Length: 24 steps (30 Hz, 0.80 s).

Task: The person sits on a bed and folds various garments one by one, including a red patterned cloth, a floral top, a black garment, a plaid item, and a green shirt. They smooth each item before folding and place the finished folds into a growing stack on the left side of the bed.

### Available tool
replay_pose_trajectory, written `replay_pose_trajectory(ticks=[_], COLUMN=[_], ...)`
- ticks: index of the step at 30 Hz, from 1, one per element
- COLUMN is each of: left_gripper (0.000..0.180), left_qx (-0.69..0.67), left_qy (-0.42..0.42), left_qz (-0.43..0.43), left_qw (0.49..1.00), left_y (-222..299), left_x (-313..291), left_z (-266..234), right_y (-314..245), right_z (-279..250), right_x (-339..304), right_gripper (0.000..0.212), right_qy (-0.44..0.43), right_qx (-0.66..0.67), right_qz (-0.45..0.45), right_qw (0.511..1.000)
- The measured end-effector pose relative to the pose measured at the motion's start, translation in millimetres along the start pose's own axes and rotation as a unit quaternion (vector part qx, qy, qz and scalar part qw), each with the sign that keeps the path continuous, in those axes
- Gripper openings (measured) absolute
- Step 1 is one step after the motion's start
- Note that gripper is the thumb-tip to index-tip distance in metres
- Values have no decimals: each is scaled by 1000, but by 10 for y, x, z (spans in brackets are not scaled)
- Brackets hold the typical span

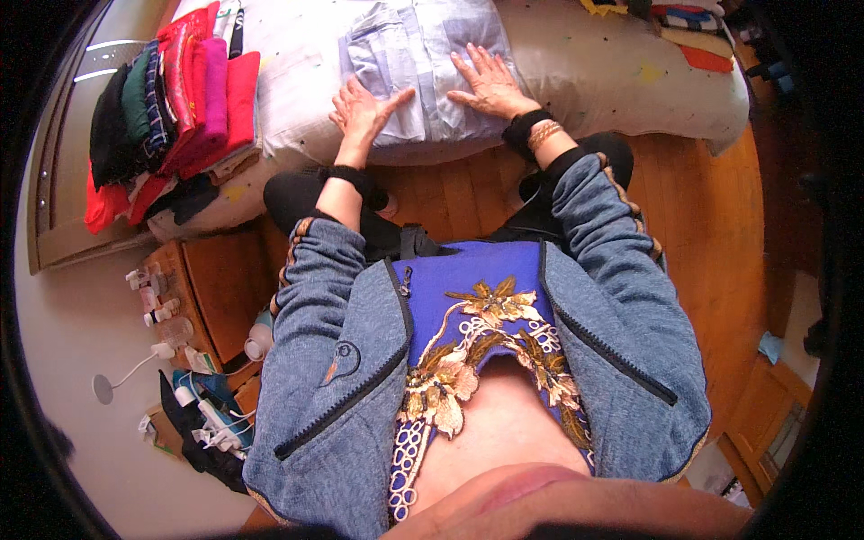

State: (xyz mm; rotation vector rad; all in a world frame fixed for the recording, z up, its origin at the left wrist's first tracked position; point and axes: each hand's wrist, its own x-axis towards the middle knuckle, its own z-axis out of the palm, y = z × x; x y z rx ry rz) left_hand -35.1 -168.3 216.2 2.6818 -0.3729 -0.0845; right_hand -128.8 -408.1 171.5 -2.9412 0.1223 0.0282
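On the bed in front of me lies a pale blue-grey checked garment (414, 54), folded into a rough rectangle; its exact kind I cannot make out. My left hand (362, 112) rests at its near left side, thumb stretched toward the middle and fingers apart. Flat on the right part of the cloth is my right hand (490, 85), its fingers spread and pointing away from me. Neither hand grips anything. Dark bands circle both wrists, and a gold-coloured bracelet (544, 135) shows on the right one.
A tall stack of folded clothes (193, 99), red, purple, green and black, stands on the bed's left. More folded cloth (693, 27) sits far right on the white bedsheet (621, 90). Lower left is a wooden cabinet (229, 288) with small bottles and cables; wooden floor (693, 216) lies right.
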Motion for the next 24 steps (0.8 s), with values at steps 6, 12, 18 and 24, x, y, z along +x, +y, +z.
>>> replay_pose_trajectory(ticks=[6,12,18,24], left_gripper=[91,55,46,87], left_qx=[-78,-184,-161,-61], left_qy=[-42,-12,-17,-221], left_qz=[-57,57,260,278], left_qw=[994,981,952,933], left_y=[-82,-65,648,952], left_x=[145,222,206,-24], left_z=[-42,-30,6,635], right_y=[139,149,453,799], right_z=[-35,42,-8,42], right_x=[-48,-163,-141,-180], right_gripper=[84,80,41,28], right_qy=[-2,63,155,145], right_qx=[58,106,405,672], right_qz=[-64,-63,33,80], right_qw=[996,990,900,721])
